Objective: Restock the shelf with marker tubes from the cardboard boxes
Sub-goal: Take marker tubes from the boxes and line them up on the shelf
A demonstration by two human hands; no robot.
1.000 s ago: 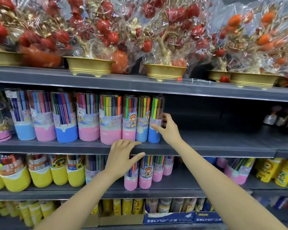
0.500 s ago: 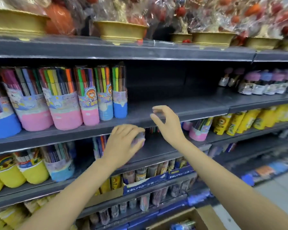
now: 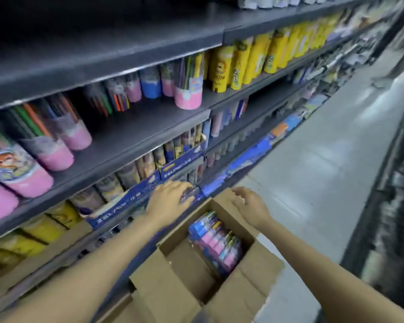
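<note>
An open cardboard box [image 3: 262, 273] stands on the floor at the foot of the shelving. Inside it lies a wrapped bundle of marker tubes [image 3: 216, 241] with pink and blue bases. My left hand [image 3: 168, 198] hovers above the box's far left corner, in front of the low shelf edge, fingers loosely bent and holding nothing that I can make out. My right hand [image 3: 251, 203] hangs over the box's far right edge, fingers relaxed and empty. More marker tubes [image 3: 188, 89] with pink and blue bases stand on the grey shelf [image 3: 126, 145] above.
Yellow tubes [image 3: 222, 68] fill the shelf to the right. Blue display trays [image 3: 182, 164] with small packs line the lower shelves. The grey aisle floor [image 3: 324, 183] runs along the right, with another dark rack [image 3: 394, 206] on its far side.
My view has swung down and right, from the shelf to the box on the floor. Both hands have dropped from the marker shelf to just above the box.
</note>
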